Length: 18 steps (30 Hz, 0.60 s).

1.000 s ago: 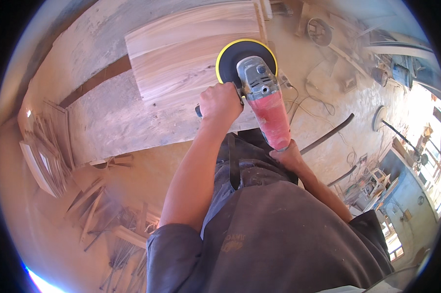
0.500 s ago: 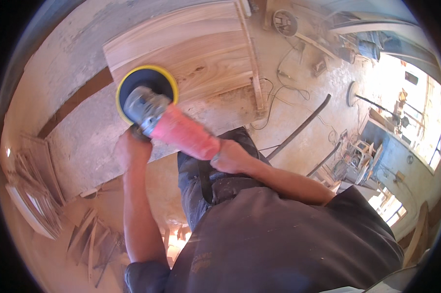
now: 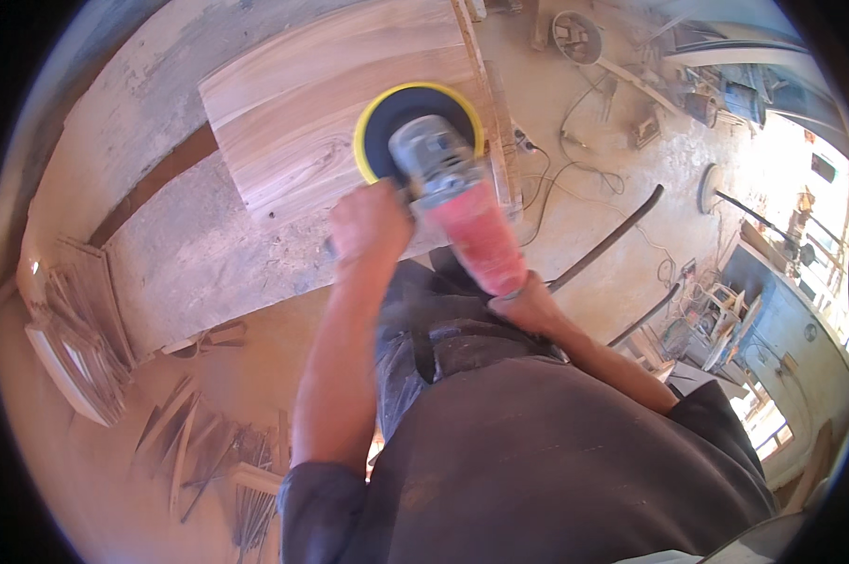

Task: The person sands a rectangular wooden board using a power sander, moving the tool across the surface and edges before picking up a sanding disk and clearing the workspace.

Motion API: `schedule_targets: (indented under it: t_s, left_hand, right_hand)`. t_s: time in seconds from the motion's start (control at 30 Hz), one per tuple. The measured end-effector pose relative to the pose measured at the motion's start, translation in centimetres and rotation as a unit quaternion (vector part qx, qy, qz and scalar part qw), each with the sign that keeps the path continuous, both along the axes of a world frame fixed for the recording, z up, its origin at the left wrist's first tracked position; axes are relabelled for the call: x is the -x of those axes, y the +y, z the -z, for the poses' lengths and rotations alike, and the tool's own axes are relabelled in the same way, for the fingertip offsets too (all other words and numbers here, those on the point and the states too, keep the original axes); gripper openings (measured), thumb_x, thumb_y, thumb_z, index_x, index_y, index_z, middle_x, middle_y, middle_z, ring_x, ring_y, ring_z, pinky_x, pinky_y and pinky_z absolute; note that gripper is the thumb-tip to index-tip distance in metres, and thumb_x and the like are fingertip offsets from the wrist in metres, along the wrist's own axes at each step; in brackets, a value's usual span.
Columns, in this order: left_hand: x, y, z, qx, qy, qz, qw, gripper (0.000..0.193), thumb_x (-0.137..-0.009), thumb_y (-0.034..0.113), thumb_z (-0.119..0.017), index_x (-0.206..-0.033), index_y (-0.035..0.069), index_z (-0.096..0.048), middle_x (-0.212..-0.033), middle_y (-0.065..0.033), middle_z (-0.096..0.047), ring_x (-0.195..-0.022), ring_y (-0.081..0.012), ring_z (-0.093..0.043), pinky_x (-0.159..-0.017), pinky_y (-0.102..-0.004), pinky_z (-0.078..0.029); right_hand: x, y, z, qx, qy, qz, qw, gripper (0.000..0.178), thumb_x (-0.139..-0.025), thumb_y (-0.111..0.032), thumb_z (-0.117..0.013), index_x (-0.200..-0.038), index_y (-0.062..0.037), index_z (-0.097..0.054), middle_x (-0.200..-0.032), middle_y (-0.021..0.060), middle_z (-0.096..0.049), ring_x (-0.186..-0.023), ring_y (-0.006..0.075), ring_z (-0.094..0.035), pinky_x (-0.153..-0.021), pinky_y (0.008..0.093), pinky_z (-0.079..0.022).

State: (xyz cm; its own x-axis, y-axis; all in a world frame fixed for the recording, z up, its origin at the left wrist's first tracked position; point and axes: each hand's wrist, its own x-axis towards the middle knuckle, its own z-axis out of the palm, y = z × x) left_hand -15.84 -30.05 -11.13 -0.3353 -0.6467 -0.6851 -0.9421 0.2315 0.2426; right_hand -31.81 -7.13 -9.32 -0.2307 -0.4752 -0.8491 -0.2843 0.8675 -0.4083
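A red and grey angle grinder [image 3: 473, 230] with a round black pad [image 3: 387, 132] rimmed in yellow lies over the right part of a wooden panel [image 3: 293, 108]. My left hand [image 3: 373, 221] is closed round the side handle near the tool's head. At the rear end of the red body, my right hand [image 3: 528, 305] grips the grinder. The pad hides part of the panel's right side and reaches close to a narrow wooden strip [image 3: 476, 56] along that edge. The panel rests on a worn grey workbench [image 3: 189, 249].
A long gap [image 3: 156, 183] runs through the bench top. Stacked boards [image 3: 81, 367] lean at the left, with loose wood offcuts [image 3: 175, 437] on the floor below. Cables [image 3: 575, 179] and a dark bar [image 3: 612, 235] lie on the right, near a blue cabinet [image 3: 781, 315].
Both hands have carried the grinder to the right across the panel, from its lower left corner to its right side. The tool's body now points more steeply toward me.
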Motion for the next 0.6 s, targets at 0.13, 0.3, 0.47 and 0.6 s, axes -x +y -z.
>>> schedule_targets:
  t_s: [0.13, 0.3, 0.47, 0.6]
  left_hand:
    - [5.1, 0.1, 0.3, -0.012, 0.04, 0.018, 0.999, 0.021, -0.083, 0.02, -0.065, -0.096, 0.007, -0.075, -0.097, -0.0206, -0.074, -0.094, -0.0385, -0.072, -0.083, -0.048, -0.057]
    - [2.5, 0.3, -0.7, -0.017, -0.006, 0.006, 1.0, 0.021, -0.086, 0.022, -0.063, -0.096, 0.008, -0.074, -0.098, -0.0179, -0.074, -0.095, -0.0355, -0.072, -0.083, -0.0469, -0.057]
    - [-8.2, 1.2, 1.3, 0.034, -0.01, -0.141, 0.989, 0.025, -0.082, 0.025, -0.069, -0.101, 0.01, -0.072, -0.098, -0.0214, -0.073, -0.096, -0.0404, -0.07, -0.084, -0.0491, -0.056]
    - [-14.4, 1.7, 1.3, 0.043, -0.075, -0.212, 0.973, 0.024, -0.079, 0.017, -0.071, -0.101, 0.008, -0.073, -0.096, -0.0218, -0.073, -0.094, -0.0426, -0.069, -0.083, -0.0526, -0.055]
  right_hand:
    - [3.5, 0.6, -0.8, -0.056, 0.012, 0.029, 0.998, 0.034, -0.074, -0.019, -0.073, -0.1, 0.0029, -0.07, -0.091, 0.0174, -0.074, -0.091, 0.0257, -0.072, -0.08, 0.0385, -0.055]
    - [2.2, 1.0, 0.0, -0.003, 0.001, 0.016, 1.0, 0.033, -0.075, -0.016, -0.071, -0.102, 0.0022, -0.069, -0.095, 0.0194, -0.074, -0.092, 0.0317, -0.072, -0.081, 0.0411, -0.055]
    - [-3.2, -2.2, 2.2, 0.081, -0.022, -0.175, 0.981, 0.034, -0.08, -0.017, -0.064, -0.109, 0.0011, -0.064, -0.103, 0.0258, -0.071, -0.098, 0.0427, -0.068, -0.085, 0.0495, -0.055]
    - [-6.7, -5.8, 1.6, 0.009, -0.027, -0.244, 0.969, 0.039, -0.079, -0.018, -0.062, -0.113, -0.0001, -0.061, -0.103, 0.0259, -0.07, -0.097, 0.043, -0.068, -0.086, 0.051, -0.055]
